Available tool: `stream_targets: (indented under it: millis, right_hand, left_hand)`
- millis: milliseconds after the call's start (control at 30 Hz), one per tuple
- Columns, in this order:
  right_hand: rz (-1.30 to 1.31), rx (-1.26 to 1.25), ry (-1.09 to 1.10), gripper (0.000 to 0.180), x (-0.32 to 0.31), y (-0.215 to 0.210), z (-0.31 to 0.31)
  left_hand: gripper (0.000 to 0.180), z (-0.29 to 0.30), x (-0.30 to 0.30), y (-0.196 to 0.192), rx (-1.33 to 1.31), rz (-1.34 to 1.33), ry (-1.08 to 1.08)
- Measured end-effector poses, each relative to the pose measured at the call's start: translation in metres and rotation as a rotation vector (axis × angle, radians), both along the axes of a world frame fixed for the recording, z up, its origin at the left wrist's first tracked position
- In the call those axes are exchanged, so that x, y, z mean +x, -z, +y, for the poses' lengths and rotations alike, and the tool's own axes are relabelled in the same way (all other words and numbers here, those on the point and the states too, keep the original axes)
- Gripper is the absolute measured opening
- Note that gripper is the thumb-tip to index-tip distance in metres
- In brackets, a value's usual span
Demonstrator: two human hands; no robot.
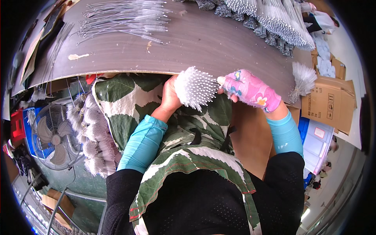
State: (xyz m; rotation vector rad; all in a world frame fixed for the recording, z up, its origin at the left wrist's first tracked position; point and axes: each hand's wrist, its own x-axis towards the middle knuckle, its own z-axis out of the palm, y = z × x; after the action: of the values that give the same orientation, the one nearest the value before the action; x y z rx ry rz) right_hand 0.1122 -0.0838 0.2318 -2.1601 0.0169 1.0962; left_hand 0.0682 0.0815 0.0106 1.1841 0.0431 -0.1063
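My bare left hand (170, 94) is wrapped round a bundle of thin wire brushes (196, 88), held at the table's near edge above my lap. The white bristled tips fan out toward me, and the handles are hidden. To the right of the bundle is my right hand (250, 89), in a pink flowered glove that leaves the fingertips bare. Its thumb and forefinger pinch together close to the tips; whatever lies between them is too small to make out. Loose wire brushes (125, 17) lie spread on the brown table (188, 49) at the far left.
Stacked brush bundles (266, 19) cover the table's far right. Another bundle (302, 80) stands at its right edge, near a cardboard box (327, 103). On the left, a metal fan (56, 139) stands beside hanging brush bundles (94, 137). A camouflage apron (129, 98) covers my lap.
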Motion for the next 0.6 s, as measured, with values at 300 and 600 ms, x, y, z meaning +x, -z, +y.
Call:
stream_targets:
  millis: [300,600]
  right_hand:
    - [-0.035,0.008,0.065,0.039,-0.004,0.009,-0.001]
    - [0.043,0.065,0.119,0.041,-0.008,0.007,-0.005]
  left_hand:
    - [0.029,-0.002,0.001,0.008,0.036,-0.030,-0.033]
    - [0.031,-0.002,0.001,0.011,-0.021,0.004,-0.015]
